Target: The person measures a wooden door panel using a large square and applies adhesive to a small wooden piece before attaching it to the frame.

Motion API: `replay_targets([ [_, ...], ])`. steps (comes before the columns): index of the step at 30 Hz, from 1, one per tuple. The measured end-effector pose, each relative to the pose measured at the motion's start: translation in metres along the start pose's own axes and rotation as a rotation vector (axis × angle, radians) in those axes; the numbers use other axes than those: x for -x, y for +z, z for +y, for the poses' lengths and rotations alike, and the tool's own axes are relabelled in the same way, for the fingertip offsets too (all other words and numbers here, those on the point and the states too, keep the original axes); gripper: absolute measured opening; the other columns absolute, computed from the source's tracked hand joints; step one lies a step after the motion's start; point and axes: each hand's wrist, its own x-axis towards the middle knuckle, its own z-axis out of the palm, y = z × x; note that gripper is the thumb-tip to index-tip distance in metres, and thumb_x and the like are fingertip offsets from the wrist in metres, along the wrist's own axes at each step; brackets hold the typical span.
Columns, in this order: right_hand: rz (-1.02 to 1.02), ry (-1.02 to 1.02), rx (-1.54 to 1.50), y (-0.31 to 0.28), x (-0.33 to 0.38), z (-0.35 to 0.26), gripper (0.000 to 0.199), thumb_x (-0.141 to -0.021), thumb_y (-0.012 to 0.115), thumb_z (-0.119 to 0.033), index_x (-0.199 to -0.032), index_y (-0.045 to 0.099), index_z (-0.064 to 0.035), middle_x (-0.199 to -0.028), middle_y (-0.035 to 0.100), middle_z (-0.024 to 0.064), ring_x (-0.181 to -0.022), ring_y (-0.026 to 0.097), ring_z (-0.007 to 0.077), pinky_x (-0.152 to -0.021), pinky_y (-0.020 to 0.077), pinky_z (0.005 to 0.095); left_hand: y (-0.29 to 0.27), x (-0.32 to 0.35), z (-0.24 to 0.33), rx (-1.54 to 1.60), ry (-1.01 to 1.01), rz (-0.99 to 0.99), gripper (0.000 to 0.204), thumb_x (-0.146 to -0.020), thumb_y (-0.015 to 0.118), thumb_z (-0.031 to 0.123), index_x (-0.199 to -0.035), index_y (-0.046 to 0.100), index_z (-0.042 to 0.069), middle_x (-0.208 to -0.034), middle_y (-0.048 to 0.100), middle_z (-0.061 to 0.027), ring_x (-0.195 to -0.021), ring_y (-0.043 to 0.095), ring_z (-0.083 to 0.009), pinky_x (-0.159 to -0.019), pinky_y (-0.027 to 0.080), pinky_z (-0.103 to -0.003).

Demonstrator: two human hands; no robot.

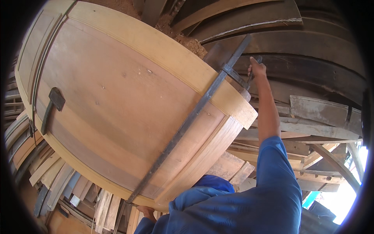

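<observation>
The panelled wooden door [120, 97], centre to upper left, should be heavy and stiff, best held by its thick edges. The steel bar clamp [182, 128] slanting across its right side looks rigid, weighty. A hammer [55, 101] lies mid-left. My right hand [257, 69], upper right, wraps the clamp's screw handle [260, 59]; my left hand's [146, 211] grip, bottom centre, I cannot tell

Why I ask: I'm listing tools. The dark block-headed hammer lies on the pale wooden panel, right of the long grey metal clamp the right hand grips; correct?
No, the side is wrong: the head view shows the hammer left of that clamp. The rest stands.
</observation>
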Motion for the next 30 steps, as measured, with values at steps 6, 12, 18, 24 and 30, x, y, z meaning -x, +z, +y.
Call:
replay_targets([
  [6, -0.865, 0.133, -1.195, -0.008, -0.014, 0.033, 0.025, -0.095, 0.063, -0.022, -0.110, 0.060, -0.0025, -0.082, 0.055, 0.0004, -0.068, 0.053, 0.0105, -0.063, 0.0462, 0.0261, 0.011, 0.011, 0.007, -0.015, -0.030, 0.065, 0.054, -0.099, 0.034, 0.053, -0.127, 0.055, 0.012, -0.125, 0.061, -0.0068, -0.111, 0.059, -0.0275, -0.091, 0.049, -0.044],
  [12, -0.667, 0.082, -0.943, -0.011, -0.018, 0.032, 0.014, -0.096, 0.059, -0.018, -0.093, 0.059, -0.0041, -0.067, 0.047, -0.0026, -0.053, 0.044, 0.0082, -0.045, 0.0378, 0.0272, 0.013, 0.009, 0.006, 0.000, -0.038, 0.090, 0.055, -0.099, 0.034, 0.053, -0.128, 0.055, 0.012, -0.126, 0.061, -0.0068, -0.112, 0.059, -0.0276, -0.092, 0.049, -0.044],
  [18, 0.152, -0.027, 0.145, 0.009, -0.019, 0.004, 0.016, -0.091, 0.067, -0.018, -0.087, 0.063, -0.0032, -0.059, 0.053, 0.0052, -0.049, 0.052, 0.0167, -0.040, 0.0419, 0.0330, 0.018, 0.008, 0.007, 0.025, -0.054, 0.089, 0.055, -0.098, 0.034, 0.053, -0.128, 0.055, 0.012, -0.126, 0.061, -0.0068, -0.112, 0.059, -0.0278, -0.092, 0.049, -0.045],
  [24, -0.362, 0.041, -0.698, -0.018, -0.008, 0.012, 0.031, -0.090, 0.067, -0.025, -0.102, 0.061, 0.0026, -0.088, 0.066, 0.0100, -0.064, 0.061, 0.0211, -0.056, 0.0518, 0.0326, 0.022, 0.015, 0.007, 0.032, -0.063, 0.119, 0.055, -0.098, 0.034, 0.054, -0.129, 0.054, 0.012, -0.127, 0.061, -0.0068, -0.112, 0.059, -0.0280, -0.093, 0.049, -0.045],
  [30, -0.867, 0.053, -1.074, -0.005, -0.027, 0.039, 0.021, -0.094, 0.061, -0.023, -0.101, 0.060, -0.0027, -0.075, 0.054, -0.0006, -0.060, 0.052, 0.0111, -0.054, 0.0458, 0.0283, 0.023, 0.021, 0.016, 0.007, -0.074, 0.168, 0.055, -0.098, 0.034, 0.054, -0.129, 0.054, 0.013, -0.127, 0.061, -0.0068, -0.113, 0.059, -0.0282, -0.094, 0.048, -0.045],
])
